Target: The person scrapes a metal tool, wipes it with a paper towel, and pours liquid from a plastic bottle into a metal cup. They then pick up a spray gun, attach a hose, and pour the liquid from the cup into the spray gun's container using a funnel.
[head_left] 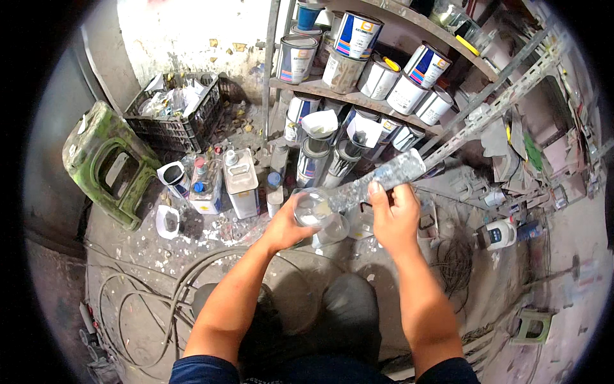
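My left hand [283,226] is wrapped round a clear plastic cup [309,216], whose mouth faces up toward me. Something pale shows inside it, but I cannot make out how much. In my right hand [395,217] is a flat, paint-crusted stirring stick [398,170], gripped between thumb and fingers. It slants down to the left, its lower end at the cup's rim. Another clear plastic container [335,232] stands just below and beyond the cup, partly covered by it and my hand.
Metal shelves [358,96] with several paint cans [358,34] rise ahead. Rectangular solvent tins [241,185] stand on the paint-spotted floor at left, near a green stool [112,163] and a black crate [173,121]. A hose [176,288] lies coiled at lower left; a white bottle [499,234] lies at right.
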Available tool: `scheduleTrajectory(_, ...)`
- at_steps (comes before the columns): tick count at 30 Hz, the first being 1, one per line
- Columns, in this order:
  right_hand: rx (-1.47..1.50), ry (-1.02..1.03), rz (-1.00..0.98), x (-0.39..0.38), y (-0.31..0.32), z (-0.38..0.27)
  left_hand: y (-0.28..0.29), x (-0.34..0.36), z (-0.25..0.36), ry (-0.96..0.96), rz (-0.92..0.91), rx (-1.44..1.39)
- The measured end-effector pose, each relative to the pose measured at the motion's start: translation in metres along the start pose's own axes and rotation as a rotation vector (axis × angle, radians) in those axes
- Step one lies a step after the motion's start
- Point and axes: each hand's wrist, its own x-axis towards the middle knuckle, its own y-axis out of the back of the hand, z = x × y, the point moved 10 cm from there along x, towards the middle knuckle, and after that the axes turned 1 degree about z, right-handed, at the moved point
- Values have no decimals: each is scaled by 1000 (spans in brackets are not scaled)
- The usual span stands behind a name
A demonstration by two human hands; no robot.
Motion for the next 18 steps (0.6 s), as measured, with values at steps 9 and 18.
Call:
scheduleTrajectory(9, 347, -408, 212, 12, 48, 30, 9, 1, -1, -4, 69, -11)
scheduleTrajectory(18, 342, -377, 326, 16, 86, 39, 10, 5, 8, -15, 94, -28)
